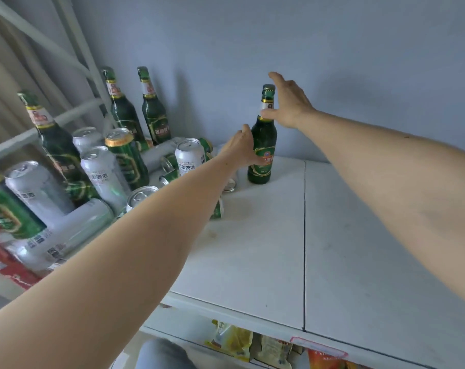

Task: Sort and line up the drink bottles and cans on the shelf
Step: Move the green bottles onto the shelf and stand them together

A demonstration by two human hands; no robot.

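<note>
Head view. White shelf (252, 257), two panels with a dark seam running front to back. One green bottle (262, 145) stands upright near the back wall, just left of the seam and apart from the other drinks.

Left hand (239, 151): at the bottle's lower body, beside the label, from the left. Fingers are on the far side of the hand, so whether they wrap the glass or only rest against it cannot be told.

Right hand (287, 102): at the neck. Thumb touches the neck just below the neck label; the fingers are spread and extended up past the cap, not closed around anything. An open grip, contact by thumb only.

Left portion of shelf, crowded:
- three more green bottles (153, 107) upright toward the back and left side (labels blurred)
- white cans (190, 159) and green cans (126, 158), some upright, several lying on their sides
- one long white can (66, 230) lying flat at the front left
- no rows; mixed heap

Below the front edge: yellow snack packets (234, 339) on a lower level, and a red-bordered tag (318, 346) on the shelf lip.
</note>
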